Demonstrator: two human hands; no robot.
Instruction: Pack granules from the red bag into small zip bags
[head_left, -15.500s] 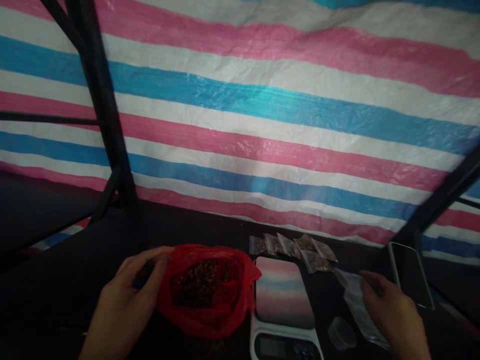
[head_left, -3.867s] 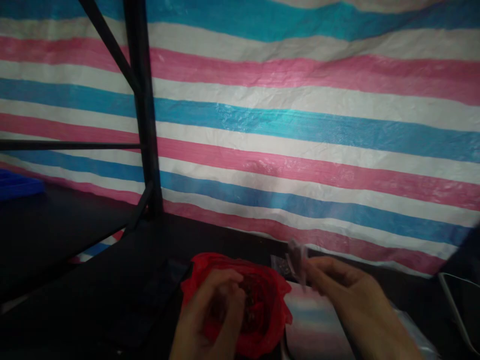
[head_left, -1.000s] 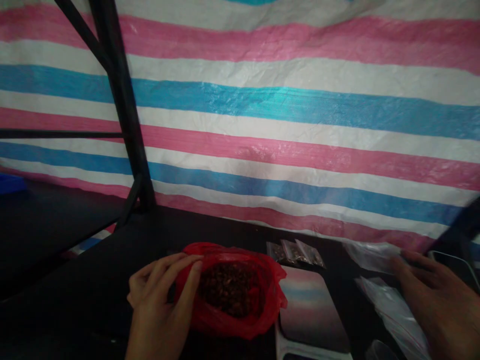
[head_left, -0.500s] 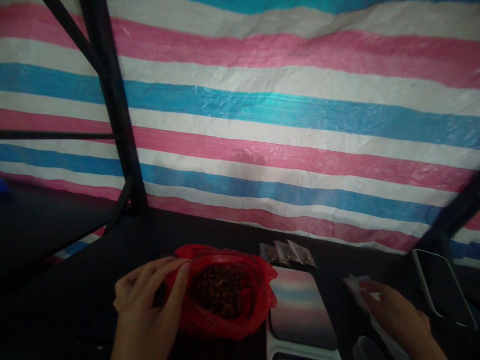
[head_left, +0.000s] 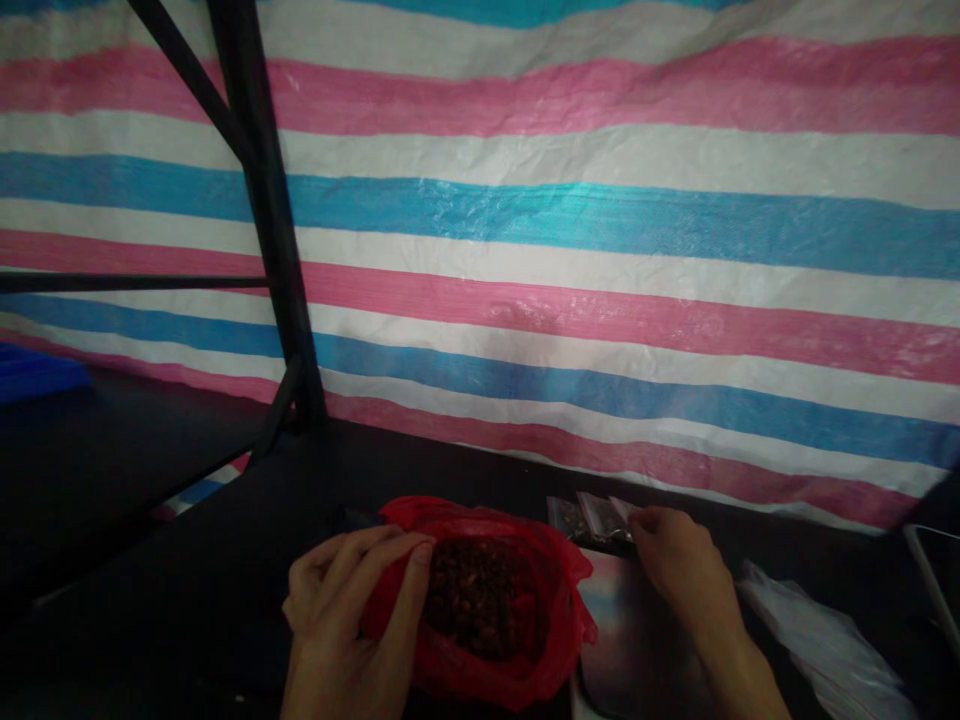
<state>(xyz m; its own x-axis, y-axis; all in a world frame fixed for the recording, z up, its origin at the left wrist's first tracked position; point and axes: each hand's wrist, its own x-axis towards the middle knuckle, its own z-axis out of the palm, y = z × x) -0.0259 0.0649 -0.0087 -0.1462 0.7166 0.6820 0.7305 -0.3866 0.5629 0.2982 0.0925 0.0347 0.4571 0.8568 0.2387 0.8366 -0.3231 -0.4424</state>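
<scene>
My left hand (head_left: 352,610) pinches the left rim of a red plastic bag (head_left: 559,650), thumb against fingers. Inside the bag, which gapes at the top, lies a heap of small dark brown dried pieces (head_left: 472,595). Behind the scale sits a short row of small filled zip bags (head_left: 566,518). My right hand (head_left: 686,565) reaches over the flat scale (head_left: 619,640), its closed fingertips on the rightmost zip bag (head_left: 624,508); the fingers partly hide that bag. The right forearm covers part of the scale.
Loose clear plastic bags (head_left: 832,640) lie right of my forearm, with a phone (head_left: 934,580) at the right edge. A black metal post (head_left: 274,230) rises at the back left of the black table (head_left: 427,460). Beyond hangs a striped tarp (head_left: 525,300). Something blue (head_left: 37,375) lies far left.
My right hand has gone from the loose clear bags leftward and up to the row of filled zip bags. My left hand stays on the red bag. The view has swung slightly left.
</scene>
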